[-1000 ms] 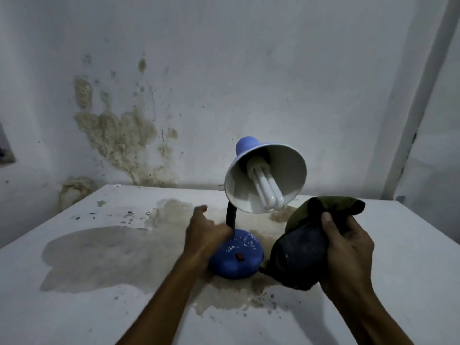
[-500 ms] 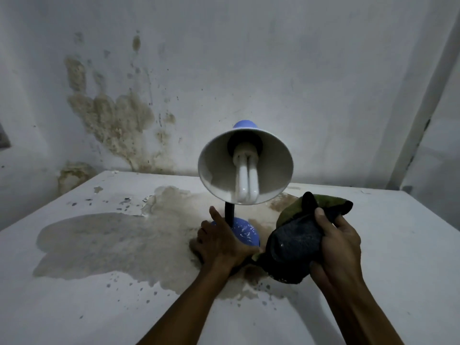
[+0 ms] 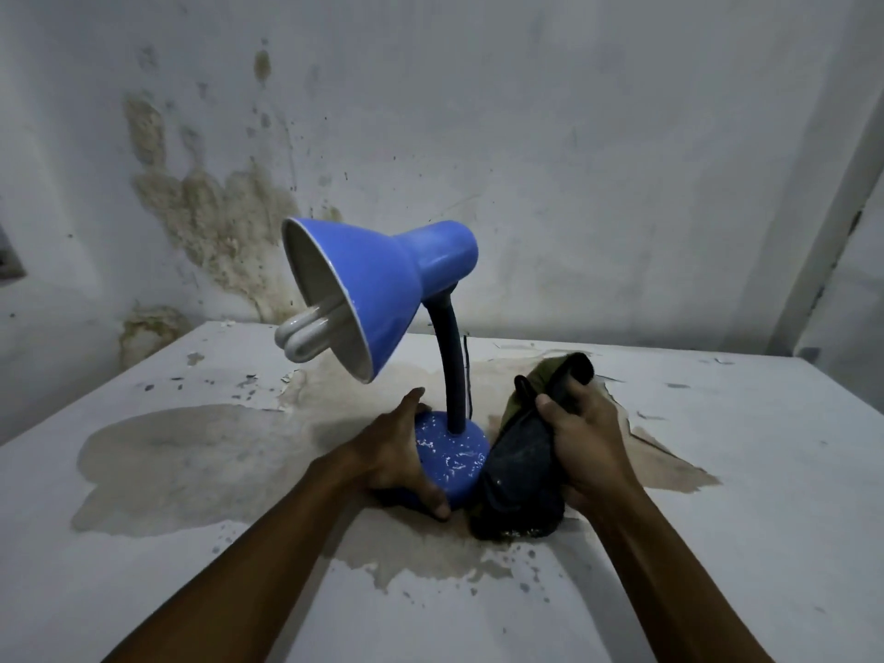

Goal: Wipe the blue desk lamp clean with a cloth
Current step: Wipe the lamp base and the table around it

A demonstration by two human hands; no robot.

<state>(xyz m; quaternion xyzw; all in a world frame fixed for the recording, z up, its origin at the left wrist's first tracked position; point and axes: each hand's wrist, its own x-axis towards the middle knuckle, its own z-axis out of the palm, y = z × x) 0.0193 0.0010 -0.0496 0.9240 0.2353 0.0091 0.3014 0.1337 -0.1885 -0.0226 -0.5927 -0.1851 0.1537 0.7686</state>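
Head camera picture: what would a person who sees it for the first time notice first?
The blue desk lamp stands in the middle of the table, its shade turned to the left with a white bulb sticking out. The left hand holds the speckled base, and the right hand grips a dark cloth just right of it. Brown stains mark the wall behind.

Blue lamp (image 3: 382,289) upright, shade left; dark cloth (image 3: 521,471) bunched beside.

white table (image 3: 717,543) carrying blue desk lamp (image 3: 452,452) frame center, dark cloth (image 3: 521,485) touching it just right, stains spreading left.
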